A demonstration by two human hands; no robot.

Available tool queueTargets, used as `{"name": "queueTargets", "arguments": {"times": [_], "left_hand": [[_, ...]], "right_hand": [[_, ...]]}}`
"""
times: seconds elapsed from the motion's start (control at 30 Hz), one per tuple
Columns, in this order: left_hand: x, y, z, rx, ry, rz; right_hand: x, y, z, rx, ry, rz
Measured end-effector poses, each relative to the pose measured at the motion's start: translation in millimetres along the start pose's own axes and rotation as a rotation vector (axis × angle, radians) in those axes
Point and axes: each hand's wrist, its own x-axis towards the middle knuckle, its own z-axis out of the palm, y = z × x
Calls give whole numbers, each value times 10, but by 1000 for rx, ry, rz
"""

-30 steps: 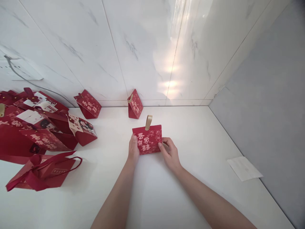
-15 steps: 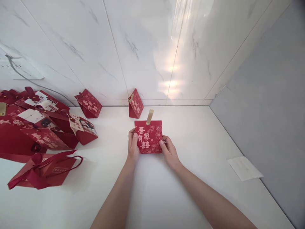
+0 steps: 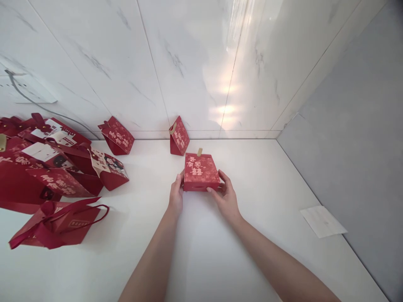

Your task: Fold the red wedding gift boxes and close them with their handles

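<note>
A red gift box [image 3: 201, 171] with pale Chinese lettering and a short gold tab at its far edge is held between both my hands. It is tilted back, showing its printed face and the lower side toward me. My left hand [image 3: 176, 193] grips its left side, the fingers partly hidden behind it. On the right, my right hand [image 3: 227, 195] closes on the lower right corner, thumb along the bottom edge. Whether the box touches the table I cannot tell. Just beyond stands a similar red box [image 3: 180, 137] with a gold strap, near the wall.
Another red box [image 3: 118, 136] stands by the wall further left. Several red gift bags and boxes crowd the left side, among them a bag with a ribbon [image 3: 63, 224]. A white paper [image 3: 323, 221] lies at the right edge of the white table [image 3: 267, 188]. A grey cable [image 3: 56, 112] runs along the wall.
The gift box has tipped backward and shifted slightly right and away from me, so its lower side now shows. Both hands have moved along with it, still holding its sides.
</note>
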Motion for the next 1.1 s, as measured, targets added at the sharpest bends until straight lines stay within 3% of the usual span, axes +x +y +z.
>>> {"name": "queueTargets", "arguments": {"times": [0.13,0.23,0.37,0.5,0.6,0.73,0.87,1.0,1.1], "left_hand": [[7,-64,-18,216,15,-20],[-8,-40,12,189,-6,4],[-48,37,56,36,-78,112],[-88,81,43,-39,-37,202],[-110,85,26,20,-61,302],[-113,31,6,144,-143,382],[-108,-8,-15,169,-185,409],[-154,219,6,264,-89,500],[-235,555,55,564,-213,577]], "right_hand": [[9,14,-4,-34,13,70],[2,-24,-11,-45,8,61],[-44,-131,-18,12,-9,-82],[-133,-196,-7,-20,26,-249],[-195,-186,8,-2,18,-317],[-203,-142,8,-36,4,-261],[-156,-112,-3,-84,-134,-165],[-171,-140,11,-139,-137,-141],[-216,-176,20,-136,-166,-126]]}}
